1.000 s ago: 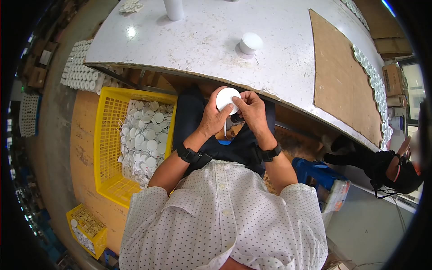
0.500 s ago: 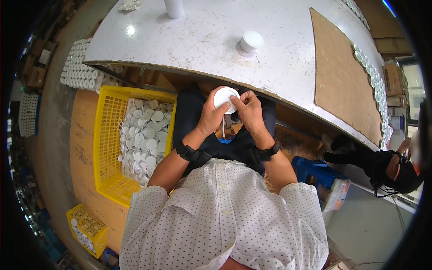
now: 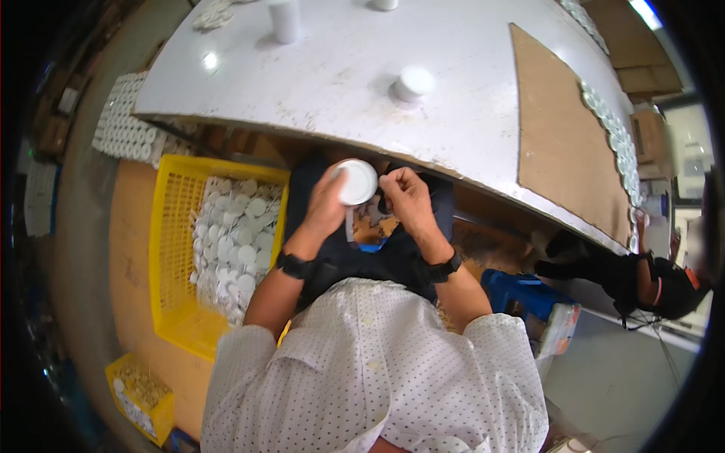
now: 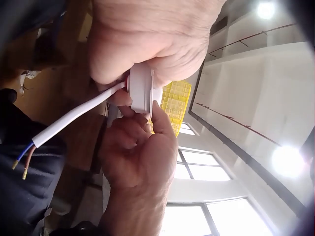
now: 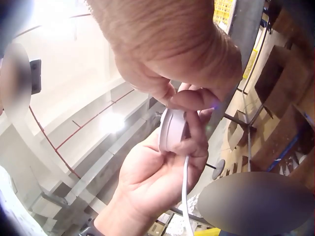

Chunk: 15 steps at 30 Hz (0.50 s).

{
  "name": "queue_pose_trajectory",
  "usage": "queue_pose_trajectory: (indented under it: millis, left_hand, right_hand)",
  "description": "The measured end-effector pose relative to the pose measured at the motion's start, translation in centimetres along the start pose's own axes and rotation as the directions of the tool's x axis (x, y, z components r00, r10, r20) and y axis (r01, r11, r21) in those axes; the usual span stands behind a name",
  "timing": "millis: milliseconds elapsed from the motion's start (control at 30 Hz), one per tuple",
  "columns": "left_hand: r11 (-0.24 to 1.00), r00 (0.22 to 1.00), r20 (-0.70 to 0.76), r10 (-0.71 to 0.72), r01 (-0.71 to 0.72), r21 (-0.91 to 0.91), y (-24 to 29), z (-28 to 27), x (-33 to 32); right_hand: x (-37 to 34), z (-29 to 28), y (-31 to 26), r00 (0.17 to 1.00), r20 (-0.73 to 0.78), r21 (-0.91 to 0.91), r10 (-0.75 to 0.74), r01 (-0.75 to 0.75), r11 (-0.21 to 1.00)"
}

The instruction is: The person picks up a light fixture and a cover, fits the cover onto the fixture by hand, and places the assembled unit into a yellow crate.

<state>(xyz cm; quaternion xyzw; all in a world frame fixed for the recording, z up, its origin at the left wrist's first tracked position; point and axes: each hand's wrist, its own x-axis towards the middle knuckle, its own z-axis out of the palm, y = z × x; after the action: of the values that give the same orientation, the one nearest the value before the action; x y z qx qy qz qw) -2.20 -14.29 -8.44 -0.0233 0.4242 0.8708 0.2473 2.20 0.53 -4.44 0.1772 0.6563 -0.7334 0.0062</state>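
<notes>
Left hand [image 3: 326, 205], one: ours, fingers curled round a white disc [image 3: 359, 182], just above frame centre. Right hand [image 3: 409, 202], one: ours, fingers bent, pinching its rim. White cable [image 4: 76, 116], one: ending in blue wire [image 4: 22, 156], brown wire [image 4: 28, 162].

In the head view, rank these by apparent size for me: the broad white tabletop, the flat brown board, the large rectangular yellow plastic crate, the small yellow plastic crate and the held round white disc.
1. White tabletop
2. Large yellow crate
3. Brown board
4. Small yellow crate
5. Round white disc
</notes>
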Motion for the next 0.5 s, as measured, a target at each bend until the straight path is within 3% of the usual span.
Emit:
queue_pose_trajectory:
  millis: [33, 100, 200, 233, 300, 367, 433, 500]
  left_hand:
    - [0.997, 0.998, -0.03, 0.05, -0.048, 0.065, 0.5, -1.2, 0.1]
    - [0.995, 0.992, -0.12, 0.025, -0.013, 0.098, 1.7, -5.6, 0.0]
    - [0.989, 0.928, -0.356, 0.109, -0.066, 0.131, 3.9, -12.2, -1.3]
    - [0.977, 0.935, -0.325, 0.14, -0.077, 0.199, 4.5, -15.2, -1.9]
    - [0.966, 0.87, -0.468, 0.158, -0.037, 0.257, 5.1, -19.8, -3.4]
    - [0.914, 0.796, -0.589, 0.139, 0.127, 0.386, 5.6, -23.2, -5.2]
    - [0.872, 0.752, -0.638, 0.169, 0.188, 0.453, 4.1, -29.7, -6.8]
    - [0.787, 0.653, -0.748, 0.124, 0.395, 0.475, 3.8, -33.2, -8.9]
  right_hand:
    - [0.0, -0.6, 0.0, 1.0, 0.006, 0.016, -0.007, 0.007, 1.0]
    - [-0.1, -2.2, -0.5, 1.0, -0.022, 0.012, -0.019, 0.019, 1.0]
    - [-0.1, -5.5, -1.5, 0.987, -0.151, -0.014, -0.053, 0.051, 0.999]
    - [0.0, -6.8, -1.6, 0.975, -0.213, -0.036, -0.07, 0.064, 0.997]
    - [0.3, -9.7, -1.4, 0.941, -0.324, -0.043, -0.102, 0.093, 0.995]
    - [0.4, -13.0, -2.1, 0.893, -0.423, -0.151, -0.154, 0.099, 0.984]
    - [0.9, -16.9, -1.9, 0.83, -0.515, -0.253, -0.217, 0.095, 0.963]
    - [1.2, -21.0, -2.0, 0.758, -0.576, -0.34, -0.306, 0.117, 0.933]
